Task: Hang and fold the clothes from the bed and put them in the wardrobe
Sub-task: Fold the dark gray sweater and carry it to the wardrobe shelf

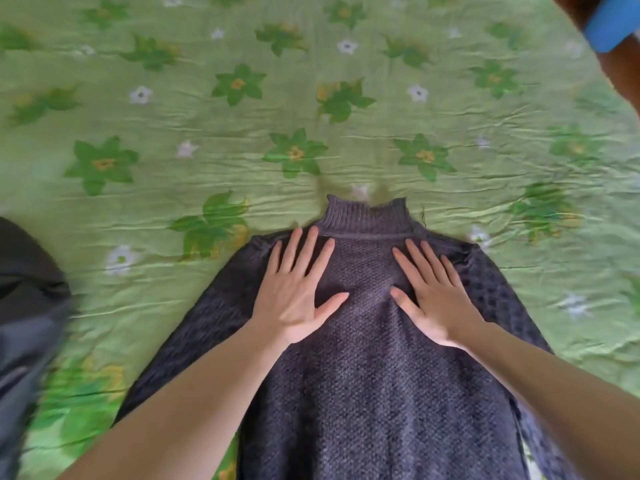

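Dark grey fabric [31, 299], blurred, fills the left edge of the head view; it lies on the bed, but what garment it is cannot be told. It sits well apart from the sweater.

Bedsheet [207, 133]: light green, creased, printed with darker green star-shaped flowers with yellow centres and smaller white flowers. It covers nearly the whole field. No brand, label or readable writing shows on any item.

Left hand [298, 292]: palm down, fingers straight and spread, pressing flat on the upper left chest of the sweater, fingertips just below the shoulder seam. Nothing is grasped; the hand lies released on the knit. The bare forearm enters from the lower left.

Turtleneck sweater [363, 393]: dark purple-grey chunky knit, laid flat on the bedsheet at centre, ribbed collar [367, 216] pointing away from the person, body running down to the bottom edge of the frame. Both sleeves run down along the sides of the body.

Right hand [433, 296]: palm down, fingers straight and slightly spread, pressing flat on the upper right chest of the sweater, mirroring the left. Also released, holding nothing. The thumbs point toward each other with a strip of knit between them.

Blue object [613, 22]: top right corner, beyond the sheet edge, against a brown surface; identity unclear.
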Demonstrator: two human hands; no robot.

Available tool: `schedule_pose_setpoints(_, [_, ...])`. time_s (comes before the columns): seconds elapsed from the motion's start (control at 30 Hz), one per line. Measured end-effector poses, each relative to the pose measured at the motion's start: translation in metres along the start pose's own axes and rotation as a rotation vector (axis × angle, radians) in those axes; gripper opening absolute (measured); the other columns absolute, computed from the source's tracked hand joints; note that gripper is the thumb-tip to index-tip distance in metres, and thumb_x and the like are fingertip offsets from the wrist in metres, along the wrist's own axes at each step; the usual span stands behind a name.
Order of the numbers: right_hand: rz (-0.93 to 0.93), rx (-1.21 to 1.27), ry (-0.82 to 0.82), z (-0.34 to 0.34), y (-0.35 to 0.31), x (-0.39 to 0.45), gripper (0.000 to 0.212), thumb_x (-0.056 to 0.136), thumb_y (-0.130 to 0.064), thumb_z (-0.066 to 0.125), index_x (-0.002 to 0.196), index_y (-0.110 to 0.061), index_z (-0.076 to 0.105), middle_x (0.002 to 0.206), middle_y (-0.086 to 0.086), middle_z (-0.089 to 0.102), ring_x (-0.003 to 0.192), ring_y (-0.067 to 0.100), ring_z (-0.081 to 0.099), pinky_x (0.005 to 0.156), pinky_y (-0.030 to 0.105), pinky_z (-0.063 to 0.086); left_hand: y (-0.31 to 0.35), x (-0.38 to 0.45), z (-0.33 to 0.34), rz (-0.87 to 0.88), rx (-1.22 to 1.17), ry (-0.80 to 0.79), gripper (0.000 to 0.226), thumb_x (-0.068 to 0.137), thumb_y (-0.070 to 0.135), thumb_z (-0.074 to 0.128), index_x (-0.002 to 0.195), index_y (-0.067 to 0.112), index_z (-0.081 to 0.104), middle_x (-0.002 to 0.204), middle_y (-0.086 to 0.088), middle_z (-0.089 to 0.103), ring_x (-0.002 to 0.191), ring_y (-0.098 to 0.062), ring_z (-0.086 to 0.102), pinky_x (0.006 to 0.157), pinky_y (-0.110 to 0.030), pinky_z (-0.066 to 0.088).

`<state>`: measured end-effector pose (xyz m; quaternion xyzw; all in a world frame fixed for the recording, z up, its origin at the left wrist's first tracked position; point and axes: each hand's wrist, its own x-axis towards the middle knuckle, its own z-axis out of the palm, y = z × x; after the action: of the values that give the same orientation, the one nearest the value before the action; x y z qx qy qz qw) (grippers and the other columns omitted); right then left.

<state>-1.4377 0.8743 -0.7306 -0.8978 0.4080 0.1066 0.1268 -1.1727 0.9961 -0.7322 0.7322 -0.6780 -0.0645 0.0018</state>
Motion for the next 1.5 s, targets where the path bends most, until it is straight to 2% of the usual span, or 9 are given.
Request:
schedule_pose_setpoints(0.43, [-0.075,0.071,-0.09,-0.009,0.01,0.006,0.074,0.1,-0.072,0.01,0.162,-0.041,-0.014,0.167,-0.014,-0.028,0.155,0.01,-0.027,0.126,0.036,-0.014,0.029,-0.004,-0.012,-0.065,0.042,0.052,0.082,0.097,0.059,0.031,0.165,0.013,0.03,0.173,-0.015,0.021,0.161,-0.034,0.014,0.129,-0.056,0.014])
schedule_pose_setpoints(0.53, [-0.119,0.4,-0.072,-0.038,0.019,0.003,0.055,0.11,-0.049,0.033,0.163,-0.033,0.028,0.172,-0.007,0.018,0.159,0.013,0.012,0.127,0.03,0.009,0.07,0.002,-0.023,-0.099,-0.026,0.102,0.072,0.098,0.046,0.032,0.16,0.011,0.04,0.168,-0.014,0.035,0.159,-0.034,0.024,0.129,-0.055,0.017])
schedule_pose_setpoints(0.6, [-0.06,0.62,0.177,-0.057,0.036,-0.014,0.039,0.111,-0.029,0.043,0.148,-0.022,0.056,0.152,-0.001,0.054,0.139,0.017,0.047,0.113,0.021,0.031,0.106,0.006,-0.026,-0.095,-0.08,0.1,0.068,0.102,0.047,0.03,0.16,0.012,0.041,0.167,-0.012,0.036,0.158,-0.032,0.027,0.129,-0.053,0.019])
schedule_pose_setpoints(0.7, [0.232,0.63,0.481,-0.066,0.079,-0.054,0.032,0.107,-0.014,0.047,0.137,-0.017,0.058,0.136,0.003,0.056,0.117,0.021,0.056,0.1,0.031,0.045,0.158,0.017,-0.026,0.004,-0.106,0.064,0.068,0.107,0.052,0.024,0.163,0.015,0.034,0.17,-0.009,0.031,0.16,-0.03,0.023,0.13,-0.05,0.018])
schedule_pose_setpoints(0.8, [0.473,0.73,0.12,-0.062,0.12,-0.09,0.036,0.105,-0.034,0.056,0.136,-0.016,0.052,0.123,0.005,0.063,0.099,0.019,0.061,0.085,0.035,0.05,0.201,0.027,-0.023,0.093,-0.116,0.008,0.069,0.108,0.055,0.019,0.167,0.018,0.023,0.175,-0.004,0.018,0.162,-0.025,0.01,0.131,-0.047,0.012])
schedule_pose_setpoints(1.1, [0.24,1.165,-0.553,-0.055,0.161,-0.162,0.031,0.099,-0.037,0.069,0.128,-0.045,0.062,0.122,-0.022,0.072,0.11,0.003,0.07,0.076,0.023,0.057,0.266,0.02,-0.007,0.121,-0.07,-0.149,0.076,0.105,0.063,0.017,0.169,0.024,0.002,0.177,-0.005,0.001,0.163,-0.027,0.001,0.13,-0.049,0.014])
schedule_pose_setpoints(1.23, [0.231,0.936,-0.829,-0.045,0.198,-0.206,0.045,0.094,-0.04,0.074,0.132,-0.018,0.062,0.11,-0.004,0.067,0.093,0.01,0.064,0.075,0.026,0.052,0.283,0.022,-0.006,0.094,-0.047,-0.187,0.083,0.099,0.073,0.007,0.168,0.029,-0.006,0.176,-0.013,-0.004,0.162,-0.037,0.0,0.13,-0.053,0.01])
schedule_pose_setpoints(1.37, [0.304,0.986,-0.694,-0.063,0.231,-0.243,0.021,0.102,-0.041,0.062,0.114,-0.026,0.07,0.106,-0.018,0.072,0.094,-0.005,0.069,0.075,0.017,0.054,0.3,0.027,-0.01,0.05,-0.04,-0.153,0.082,0.101,0.072,0.009,0.168,0.027,-0.002,0.175,-0.018,0.003,0.161,-0.04,0.005,0.13,-0.055,0.012])
schedule_pose_setpoints(1.5, [0.351,1.102,-0.433,-0.084,0.262,-0.257,0.038,0.096,-0.052,0.062,0.108,-0.016,0.07,0.098,-0.003,0.074,0.098,0.007,0.07,0.087,0.02,0.054,0.329,0.037,-0.019,0.212,-0.093,0.039,0.065,0.11,0.053,0.025,0.166,0.018,0.024,0.172,-0.01,0.026,0.161,-0.029,0.019,0.129,-0.052,0.017])
